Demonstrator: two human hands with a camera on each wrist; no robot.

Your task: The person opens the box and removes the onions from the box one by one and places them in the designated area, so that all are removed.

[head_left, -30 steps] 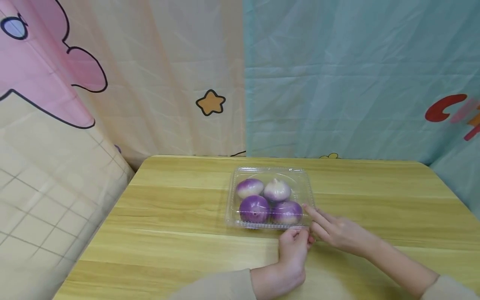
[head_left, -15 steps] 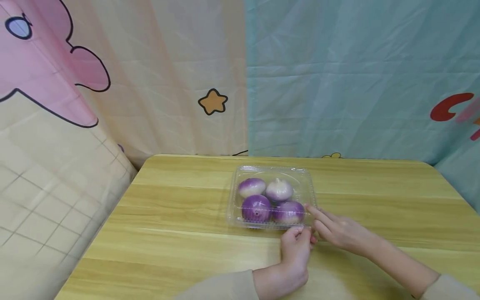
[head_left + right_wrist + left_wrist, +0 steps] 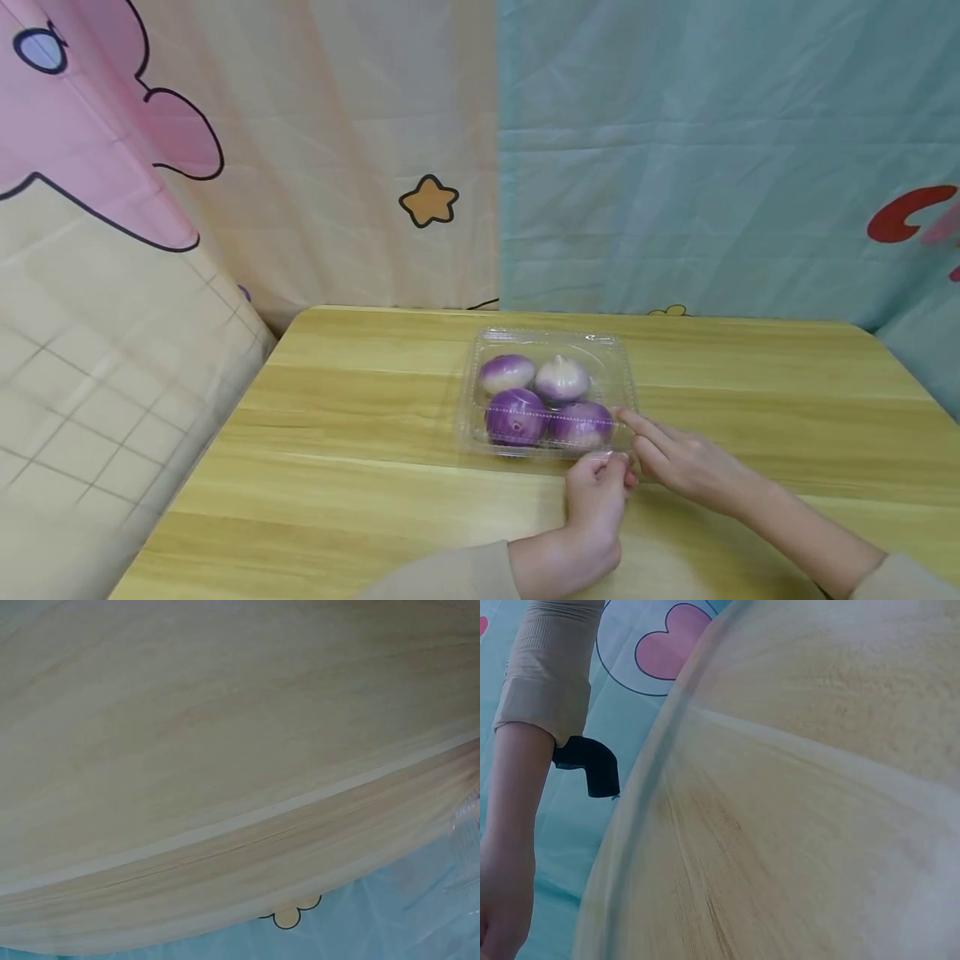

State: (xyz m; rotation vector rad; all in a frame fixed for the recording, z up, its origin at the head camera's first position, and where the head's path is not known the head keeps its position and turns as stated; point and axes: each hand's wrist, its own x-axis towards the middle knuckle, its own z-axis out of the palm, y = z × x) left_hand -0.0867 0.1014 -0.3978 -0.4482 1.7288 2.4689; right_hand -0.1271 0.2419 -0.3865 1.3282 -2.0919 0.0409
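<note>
Plastic box of purple-and-white bulbs was seemingly being worked at one corner.
On the surface, its near right corner was pinched by the left hand and touched by the right hand, grip unclear; steady bracing seemed needed next.

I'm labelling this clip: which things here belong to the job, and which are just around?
In the job: clear plastic clamshell; four purple onions inside; left hand and right hand at its near right corner.

Just around: wooden table; cartoon curtains.

No readable text, labels, brands or numbers; red curved mark on curtain, unclear whether letter.
</note>
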